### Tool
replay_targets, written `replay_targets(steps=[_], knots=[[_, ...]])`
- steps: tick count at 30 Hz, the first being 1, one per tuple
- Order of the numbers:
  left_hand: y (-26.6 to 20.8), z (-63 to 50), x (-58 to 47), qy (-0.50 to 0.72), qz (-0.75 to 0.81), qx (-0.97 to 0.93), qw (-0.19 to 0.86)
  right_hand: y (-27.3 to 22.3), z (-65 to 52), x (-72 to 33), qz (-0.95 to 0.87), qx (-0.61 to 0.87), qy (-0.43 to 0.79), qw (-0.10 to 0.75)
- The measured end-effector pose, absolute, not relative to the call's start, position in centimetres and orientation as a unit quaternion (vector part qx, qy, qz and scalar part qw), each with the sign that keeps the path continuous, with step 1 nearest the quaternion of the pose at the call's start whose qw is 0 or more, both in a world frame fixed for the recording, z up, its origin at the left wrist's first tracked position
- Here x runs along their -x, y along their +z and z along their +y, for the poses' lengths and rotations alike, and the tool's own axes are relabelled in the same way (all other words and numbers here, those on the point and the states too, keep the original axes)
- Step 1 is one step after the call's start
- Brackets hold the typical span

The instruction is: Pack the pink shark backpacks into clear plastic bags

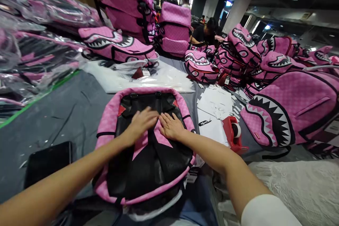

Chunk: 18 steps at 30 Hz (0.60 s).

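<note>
The soft pink and black backpack [143, 180] lies on the grey table [69, 102], right in front of the person, with its black back up, so its front is hidden. Its bottom end is dark and hard to see. The left arm covers a corner of a flat, shiny black thing [47, 160] — I can't tell what it is. The big pink backpack with white shark teeth [312, 102] and the pile of pink bags in clear plastic [47, 3] are cut off at the sides. The left hand [144, 122] is blurry, but its fingers look stretched out, not gripping. The right hand [171, 126] is flat on the backpack's straps — fingers straight and close together, thumb apart, grabbing nothing.
</note>
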<state>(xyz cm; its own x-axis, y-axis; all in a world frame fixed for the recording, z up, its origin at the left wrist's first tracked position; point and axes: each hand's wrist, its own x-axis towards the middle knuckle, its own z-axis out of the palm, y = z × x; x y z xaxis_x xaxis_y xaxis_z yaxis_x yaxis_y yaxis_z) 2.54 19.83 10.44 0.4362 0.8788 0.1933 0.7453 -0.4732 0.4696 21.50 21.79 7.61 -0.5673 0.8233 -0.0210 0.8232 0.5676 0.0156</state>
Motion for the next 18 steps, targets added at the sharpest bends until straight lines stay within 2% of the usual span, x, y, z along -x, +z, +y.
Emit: replay_targets(steps=[3,7,10,14,16,18], knots=[[11.3,13.5,-3.2,0.176,0.293,-0.919,0.196,7.3,22.0,-21.4,0.881,-0.474,0.003,-0.011],[8.8,10.8,-5.0,0.227,0.144,-0.960,0.083,7.0,21.9,-21.1,0.875,-0.482,0.018,-0.045],[5.4,11.8,-5.5,0.280,0.159,-0.947,0.013,7.7,22.4,-21.1,0.866,-0.494,0.018,-0.068],[3.3,13.1,-4.7,0.270,0.243,-0.932,-0.006,10.6,21.0,-21.5,0.879,-0.467,0.015,-0.099],[3.4,14.2,-3.7,0.268,0.287,-0.919,-0.017,12.3,18.7,-21.7,0.929,-0.358,0.005,-0.091],[3.7,15.5,-2.5,0.244,0.352,-0.903,-0.019,13.4,16.2,-21.7,0.989,-0.143,-0.015,-0.042]])
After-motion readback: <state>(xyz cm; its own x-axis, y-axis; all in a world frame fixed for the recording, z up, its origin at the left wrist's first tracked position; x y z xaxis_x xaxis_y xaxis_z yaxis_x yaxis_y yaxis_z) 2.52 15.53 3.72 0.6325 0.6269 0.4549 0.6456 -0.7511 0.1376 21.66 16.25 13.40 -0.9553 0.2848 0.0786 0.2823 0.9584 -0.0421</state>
